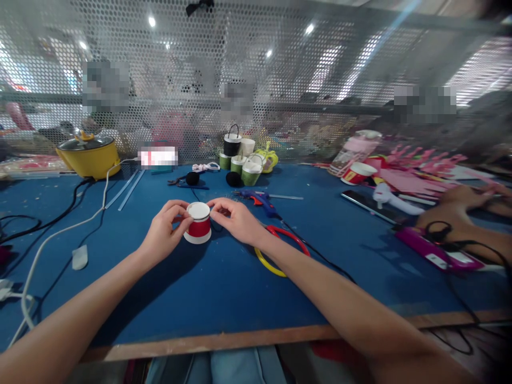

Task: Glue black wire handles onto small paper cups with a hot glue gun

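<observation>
Two hands are holding one red-and-white cup (199, 229) between them, near the middle of the blue surface (224, 298). The left hand (167, 226) is pinching the left side of the cup's upper edge between thumb and fingertips. The right hand (235, 217) is pinching the right side of the same edge, its thumb and fingertips drawn together. The cup is standing upright, its wider white end facing down; whether that end is touching the surface cannot be told.

On the far side, beyond the hands, a cluster of small containers is standing. One black cup (232, 145) with a thin handle is sitting highest; green cups (251, 173) with white interiors are standing below it. Their contents are not discernible. Two black balls are lying just left of and in front of the cluster.

At far left, a yellow pot (88, 160) is carrying a glass lid (85, 142); its contents are not discernible. At far right, a second red-and-white container (358, 173) is leaning near a pink bottle (356, 149).

Just beyond the right hand, a blue glue gun (258, 200) is lying on the surface. A red-and-yellow ring (276, 273) is lying partly beneath the right forearm.
</observation>
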A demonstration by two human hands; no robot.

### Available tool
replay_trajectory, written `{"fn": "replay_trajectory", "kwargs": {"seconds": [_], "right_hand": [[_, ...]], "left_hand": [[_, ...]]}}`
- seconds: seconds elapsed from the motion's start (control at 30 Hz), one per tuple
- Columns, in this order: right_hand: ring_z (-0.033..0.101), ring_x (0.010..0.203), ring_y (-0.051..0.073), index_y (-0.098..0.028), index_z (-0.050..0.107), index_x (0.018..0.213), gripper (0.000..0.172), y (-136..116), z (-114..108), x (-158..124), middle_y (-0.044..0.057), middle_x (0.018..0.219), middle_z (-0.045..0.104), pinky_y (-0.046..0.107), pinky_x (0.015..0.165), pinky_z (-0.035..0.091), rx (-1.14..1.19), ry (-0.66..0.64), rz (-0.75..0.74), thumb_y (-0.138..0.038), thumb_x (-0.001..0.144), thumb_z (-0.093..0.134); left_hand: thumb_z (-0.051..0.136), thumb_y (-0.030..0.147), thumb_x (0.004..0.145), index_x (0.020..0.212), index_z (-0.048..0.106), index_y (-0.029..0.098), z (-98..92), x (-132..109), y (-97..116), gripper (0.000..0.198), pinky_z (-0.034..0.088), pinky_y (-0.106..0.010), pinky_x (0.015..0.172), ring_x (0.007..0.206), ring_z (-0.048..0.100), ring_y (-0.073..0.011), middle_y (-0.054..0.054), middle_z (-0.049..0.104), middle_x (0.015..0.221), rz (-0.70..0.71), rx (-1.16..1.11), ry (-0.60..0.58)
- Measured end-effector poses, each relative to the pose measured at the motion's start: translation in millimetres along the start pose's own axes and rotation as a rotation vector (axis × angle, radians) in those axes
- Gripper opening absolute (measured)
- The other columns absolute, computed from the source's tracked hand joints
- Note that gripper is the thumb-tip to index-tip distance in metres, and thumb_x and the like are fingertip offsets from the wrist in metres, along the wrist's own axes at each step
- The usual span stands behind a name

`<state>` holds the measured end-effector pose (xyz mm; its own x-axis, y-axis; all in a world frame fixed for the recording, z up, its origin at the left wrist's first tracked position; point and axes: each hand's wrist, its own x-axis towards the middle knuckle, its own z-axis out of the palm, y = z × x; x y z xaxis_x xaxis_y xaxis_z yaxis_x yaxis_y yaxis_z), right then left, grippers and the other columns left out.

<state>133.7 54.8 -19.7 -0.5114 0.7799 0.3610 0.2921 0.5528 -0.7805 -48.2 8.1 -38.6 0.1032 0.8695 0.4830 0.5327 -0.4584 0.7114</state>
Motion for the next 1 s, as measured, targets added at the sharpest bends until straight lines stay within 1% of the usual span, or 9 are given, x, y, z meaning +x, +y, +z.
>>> {"fn": "replay_trajectory", "kwargs": {"seconds": [0.17, 0.27, 0.37, 0.43, 0.57, 0.73, 0.87, 1.0], "right_hand": [[0.056, 0.074, 0.012, -0.015, 0.053, 0.069, 0.011, 0, -3, 0, 0.008, 0.093, 0.063, 0.027, 0.069, 0.044, 0.059, 0.000, 0.035, -0.023, 0.076, 0.051], [0.055, 0.071, 0.012, -0.014, 0.055, 0.073, 0.012, -1, -4, -2, 0.008, 0.089, 0.063, 0.027, 0.066, 0.045, 0.087, -0.010, 0.077, -0.026, 0.076, 0.051], [0.054, 0.065, 0.011, -0.014, 0.055, 0.074, 0.014, -3, -4, -4, 0.006, 0.084, 0.062, 0.026, 0.062, 0.044, 0.121, -0.021, 0.125, -0.028, 0.075, 0.052], [0.053, 0.064, 0.011, -0.014, 0.055, 0.072, 0.014, -4, -4, -5, 0.006, 0.081, 0.062, 0.026, 0.062, 0.044, 0.138, -0.017, 0.144, -0.028, 0.075, 0.053], [0.052, 0.064, 0.011, -0.015, 0.054, 0.070, 0.014, -5, -4, -7, 0.005, 0.080, 0.061, 0.027, 0.062, 0.043, 0.134, -0.006, 0.143, -0.028, 0.074, 0.053], [0.053, 0.065, 0.011, -0.015, 0.054, 0.070, 0.012, -5, -3, -8, 0.005, 0.079, 0.061, 0.026, 0.062, 0.043, 0.136, -0.013, 0.135, -0.026, 0.074, 0.052], [0.053, 0.064, 0.011, -0.015, 0.053, 0.069, 0.012, -7, -3, -10, 0.005, 0.077, 0.061, 0.026, 0.061, 0.043, 0.134, -0.007, 0.127, -0.025, 0.075, 0.051], [0.053, 0.064, 0.011, -0.015, 0.054, 0.068, 0.012, -7, -3, -11, 0.004, 0.076, 0.060, 0.026, 0.060, 0.043, 0.117, 0.007, 0.127, -0.025, 0.075, 0.051]], "left_hand": [[0.053, 0.028, 0.076, 0.075, 0.048, 0.017, 1.6, 1, -2, 0.012, 0.048, -0.030, 0.075, 0.087, 0.054, -0.0142, -0.005, 0.052, 0.096, -0.091, -0.236, 0.005], [0.056, 0.030, 0.074, 0.084, 0.048, 0.017, 1.7, 2, -1, 0.018, 0.047, -0.029, 0.074, 0.085, 0.055, -0.0142, -0.004, 0.056, 0.092, -0.192, -0.339, -0.001], [0.057, 0.034, 0.074, 0.099, 0.051, 0.016, 1.7, 2, -1, 0.031, 0.045, -0.030, 0.077, 0.087, 0.055, -0.0156, -0.006, 0.059, 0.097, -0.302, -0.427, -0.053], [0.056, 0.036, 0.075, 0.102, 0.055, 0.015, 2.0, 1, 0, 0.034, 0.043, -0.031, 0.082, 0.090, 0.056, -0.0169, -0.008, 0.062, 0.100, -0.351, -0.491, -0.113], [0.055, 0.038, 0.076, 0.099, 0.060, 0.015, 3.7, -1, 1, 0.033, 0.041, -0.032, 0.087, 0.095, 0.056, -0.0183, -0.008, 0.064, 0.105, -0.373, -0.606, -0.189], [0.058, 0.036, 0.074, 0.098, 0.061, 0.016, 6.6, -5, 1, 0.032, 0.043, -0.034, 0.086, 0.092, 0.059, -0.0181, -0.007, 0.065, 0.104, -0.425, -0.776, -0.196], [0.059, 0.035, 0.074, 0.096, 0.062, 0.016, 8.5, -6, 1, 0.030, 0.043, -0.033, 0.086, 0.091, 0.059, -0.0176, -0.007, 0.066, 0.100, -0.414, -0.803, -0.173], [0.058, 0.036, 0.074, 0.096, 0.062, 0.016, 9.1, -7, 0, 0.030, 0.043, -0.034, 0.085, 0.091, 0.059, -0.0186, -0.008, 0.066, 0.100, -0.385, -0.777, -0.168]]}}
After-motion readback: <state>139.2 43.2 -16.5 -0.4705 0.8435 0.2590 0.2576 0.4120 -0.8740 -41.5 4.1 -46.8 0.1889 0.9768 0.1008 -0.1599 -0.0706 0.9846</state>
